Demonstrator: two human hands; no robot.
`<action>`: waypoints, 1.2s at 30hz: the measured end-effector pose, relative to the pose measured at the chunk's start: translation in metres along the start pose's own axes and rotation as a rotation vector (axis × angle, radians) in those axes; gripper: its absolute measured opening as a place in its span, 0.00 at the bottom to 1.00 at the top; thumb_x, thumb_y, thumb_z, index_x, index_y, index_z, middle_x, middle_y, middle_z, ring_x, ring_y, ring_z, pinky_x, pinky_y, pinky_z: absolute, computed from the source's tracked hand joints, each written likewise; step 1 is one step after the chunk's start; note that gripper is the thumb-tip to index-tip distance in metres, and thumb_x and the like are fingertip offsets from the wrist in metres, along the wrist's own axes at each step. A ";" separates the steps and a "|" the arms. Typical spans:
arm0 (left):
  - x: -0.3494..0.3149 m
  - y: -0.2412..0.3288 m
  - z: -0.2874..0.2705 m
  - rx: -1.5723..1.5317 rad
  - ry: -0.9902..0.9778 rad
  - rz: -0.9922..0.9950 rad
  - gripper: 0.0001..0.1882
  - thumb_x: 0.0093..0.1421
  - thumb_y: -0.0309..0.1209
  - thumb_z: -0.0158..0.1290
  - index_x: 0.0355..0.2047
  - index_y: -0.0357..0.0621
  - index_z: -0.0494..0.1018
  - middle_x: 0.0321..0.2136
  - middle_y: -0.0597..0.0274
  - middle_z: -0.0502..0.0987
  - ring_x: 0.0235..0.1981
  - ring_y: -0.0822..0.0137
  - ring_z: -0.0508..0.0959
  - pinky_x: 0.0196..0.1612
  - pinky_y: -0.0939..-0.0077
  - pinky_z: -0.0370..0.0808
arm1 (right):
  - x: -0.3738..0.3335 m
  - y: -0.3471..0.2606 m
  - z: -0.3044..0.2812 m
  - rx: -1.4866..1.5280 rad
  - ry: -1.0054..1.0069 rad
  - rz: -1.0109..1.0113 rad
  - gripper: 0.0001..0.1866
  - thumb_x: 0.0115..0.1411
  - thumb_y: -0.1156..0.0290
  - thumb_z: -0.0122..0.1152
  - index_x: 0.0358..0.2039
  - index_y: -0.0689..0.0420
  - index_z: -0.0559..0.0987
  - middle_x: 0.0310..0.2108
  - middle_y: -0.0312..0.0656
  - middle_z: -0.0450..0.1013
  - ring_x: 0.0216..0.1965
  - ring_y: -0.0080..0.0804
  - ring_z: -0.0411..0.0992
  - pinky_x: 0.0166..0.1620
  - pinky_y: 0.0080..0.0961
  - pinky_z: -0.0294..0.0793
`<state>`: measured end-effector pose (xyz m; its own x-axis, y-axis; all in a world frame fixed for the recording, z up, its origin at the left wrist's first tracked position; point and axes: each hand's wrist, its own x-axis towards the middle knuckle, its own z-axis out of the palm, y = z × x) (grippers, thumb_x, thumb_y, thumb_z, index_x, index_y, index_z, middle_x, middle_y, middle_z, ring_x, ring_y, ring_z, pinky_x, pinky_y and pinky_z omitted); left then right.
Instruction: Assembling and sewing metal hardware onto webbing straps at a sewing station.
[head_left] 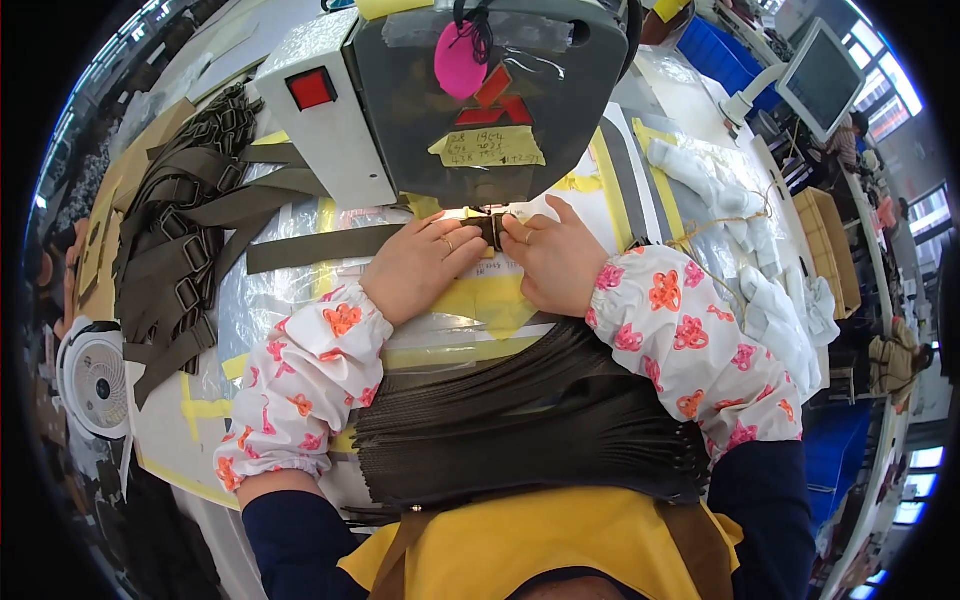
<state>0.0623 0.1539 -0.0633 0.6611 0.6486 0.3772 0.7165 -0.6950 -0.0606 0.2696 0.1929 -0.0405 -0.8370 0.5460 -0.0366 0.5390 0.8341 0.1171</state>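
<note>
A dark olive webbing strap (320, 248) lies crosswise under the head of a grey sewing machine (480, 130). My left hand (425, 262) holds it down, its fingers close together beside the needle area. My right hand (560, 255) grips the strap's other end, fingertips at a dark buckle (494, 232). What lies beneath the fingertips is hidden. Between my forearms, a thick bundle of dark strap pieces (530, 420) spreads over the table's near edge and my lap.
At the left hangs a heap of straps with buckles (185, 250), above a small white fan (97, 380). White cloth gloves (775, 320) and twine (725, 225) lie at the right. Beyond are a screen (820, 80), a blue bin (720, 50) and a tan crate (828, 245).
</note>
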 end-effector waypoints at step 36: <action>0.003 -0.017 0.017 -0.081 0.080 -0.393 0.09 0.53 0.34 0.50 0.35 0.54 0.75 0.15 0.56 0.72 0.17 0.55 0.72 0.21 0.64 0.68 | 0.021 0.020 0.011 0.074 0.146 0.020 0.13 0.45 0.72 0.53 0.34 0.56 0.75 0.33 0.36 0.72 0.41 0.30 0.69 0.54 0.40 0.57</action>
<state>0.0557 0.1731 -0.0769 0.3187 0.8459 0.4277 0.8892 -0.4231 0.1741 0.2639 0.2213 -0.0496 -0.8281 0.5495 0.1103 0.5564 0.8298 0.0432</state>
